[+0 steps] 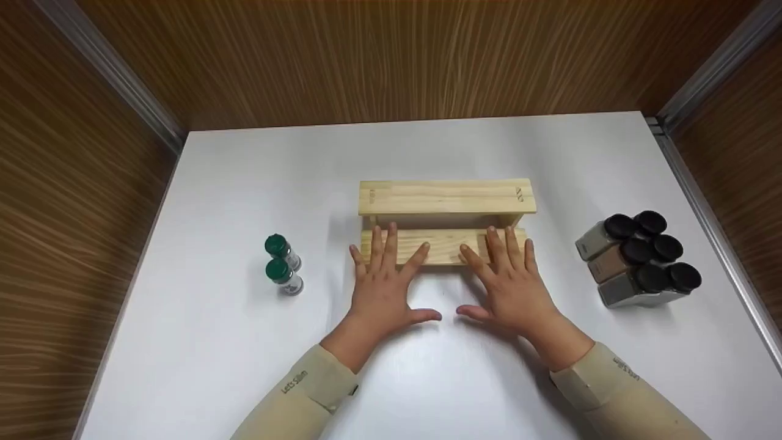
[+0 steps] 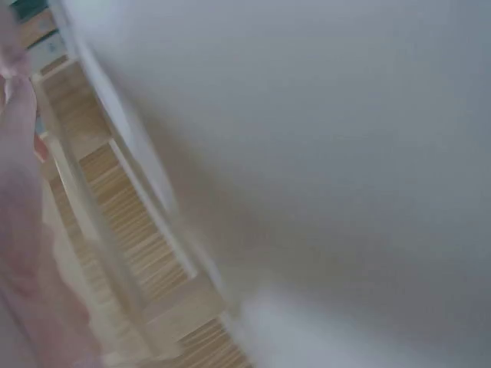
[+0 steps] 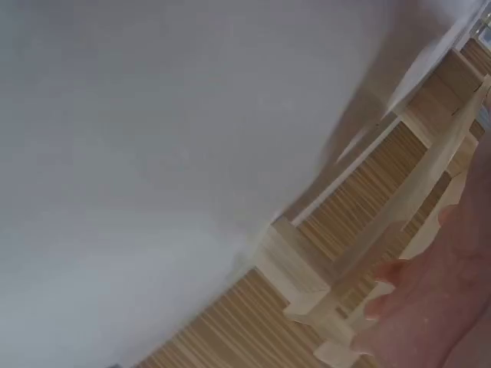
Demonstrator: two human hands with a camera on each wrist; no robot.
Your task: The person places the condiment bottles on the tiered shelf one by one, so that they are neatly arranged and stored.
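A small two-tier rack of pale wood (image 1: pixel 446 197) stands on the white table, its upper board behind and its lower board in front. With fingers spread and straight, my left hand (image 1: pixel 382 296) touches the left part of the lower board. My right hand (image 1: pixel 516 296) lies the same way over the right part of that board, thumb pointing toward the other thumb. Neither hand holds anything. In the left wrist view the rack (image 2: pixel 107 222) is blurred beside the hand. The right wrist view shows the rack's end (image 3: pixel 295 264) beside the right hand (image 3: pixel 430 307).
Two small jars with green caps (image 1: pixel 278 269) stand left of the rack. To the right is a tight group of several square spice jars with black lids (image 1: pixel 638 260). Brown wood-grain panels (image 1: pixel 415 61) border the white table (image 1: pixel 256 171) at the back and both sides.
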